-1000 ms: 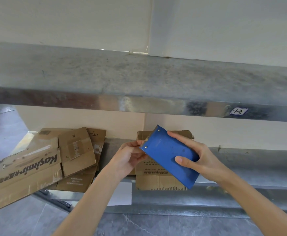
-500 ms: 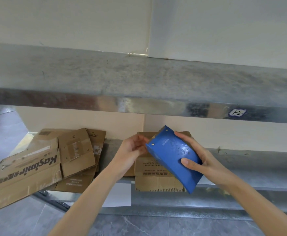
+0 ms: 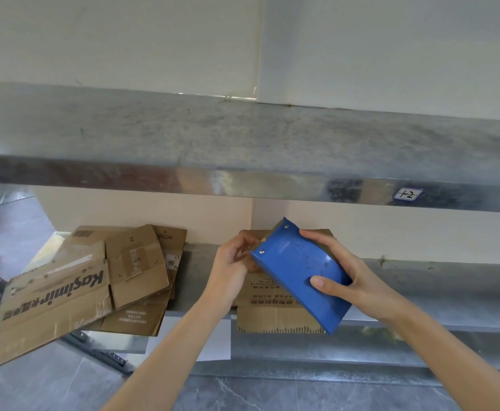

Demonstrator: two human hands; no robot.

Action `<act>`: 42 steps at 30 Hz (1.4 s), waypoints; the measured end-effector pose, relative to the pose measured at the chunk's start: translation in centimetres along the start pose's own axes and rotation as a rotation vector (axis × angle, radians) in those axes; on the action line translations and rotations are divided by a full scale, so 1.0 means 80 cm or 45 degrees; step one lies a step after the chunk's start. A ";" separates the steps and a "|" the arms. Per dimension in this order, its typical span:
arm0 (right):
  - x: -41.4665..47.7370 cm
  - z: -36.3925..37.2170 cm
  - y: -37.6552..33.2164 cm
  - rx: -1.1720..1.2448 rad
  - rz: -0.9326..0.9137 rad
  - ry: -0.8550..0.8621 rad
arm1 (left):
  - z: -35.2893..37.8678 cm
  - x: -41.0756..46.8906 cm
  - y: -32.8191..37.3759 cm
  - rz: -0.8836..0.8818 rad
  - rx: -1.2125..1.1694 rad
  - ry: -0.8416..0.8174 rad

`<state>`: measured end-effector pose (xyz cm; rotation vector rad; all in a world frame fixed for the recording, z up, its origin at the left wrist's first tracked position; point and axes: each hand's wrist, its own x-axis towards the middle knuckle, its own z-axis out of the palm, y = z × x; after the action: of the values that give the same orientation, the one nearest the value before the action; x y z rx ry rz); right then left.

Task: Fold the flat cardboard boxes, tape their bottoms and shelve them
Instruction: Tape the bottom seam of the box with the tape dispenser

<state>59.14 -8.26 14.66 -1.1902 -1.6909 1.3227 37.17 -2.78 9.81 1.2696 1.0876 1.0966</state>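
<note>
My right hand (image 3: 343,277) grips a blue tape dispenser (image 3: 297,271), held tilted above the lower shelf with its toothed cutter end pointing up and left. My left hand (image 3: 232,265) is at that cutter end with curled fingers; its fingertips seem to pinch the tape end, though the tape itself is hard to make out. Under both hands a flat cardboard box (image 3: 272,310) with printed text lies on the lower shelf (image 3: 420,304) and hangs over its front edge. A pile of flat cardboard boxes (image 3: 94,280) lies to the left.
A metal upper shelf (image 3: 242,146) spans the view above my hands, with a small label (image 3: 407,193) on its front edge at right. The pile of boxes overhangs the lower shelf's left end. A white sheet (image 3: 216,339) hangs below. Grey floor lies beneath.
The dispenser has turned in my right hand so its cutter end points more upward. My left hand has moved up to that end.
</note>
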 end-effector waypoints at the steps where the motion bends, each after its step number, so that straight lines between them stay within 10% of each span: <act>1: -0.001 0.001 -0.001 -0.006 -0.006 0.000 | 0.001 0.000 0.001 -0.055 -0.069 0.013; 11: -0.011 0.010 0.001 -0.067 -0.051 -0.020 | 0.001 0.003 -0.003 -0.855 -0.798 -0.058; 23: -0.008 0.000 -0.003 -0.189 0.055 -0.138 | -0.009 0.000 0.000 0.040 0.192 0.205; 42: 0.002 -0.025 -0.003 -0.406 0.149 -0.243 | -0.003 0.007 0.001 0.096 0.149 0.107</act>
<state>60.86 -7.44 15.39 -1.3972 -2.0551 1.3031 37.02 -2.16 9.90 1.3761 1.1901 1.1657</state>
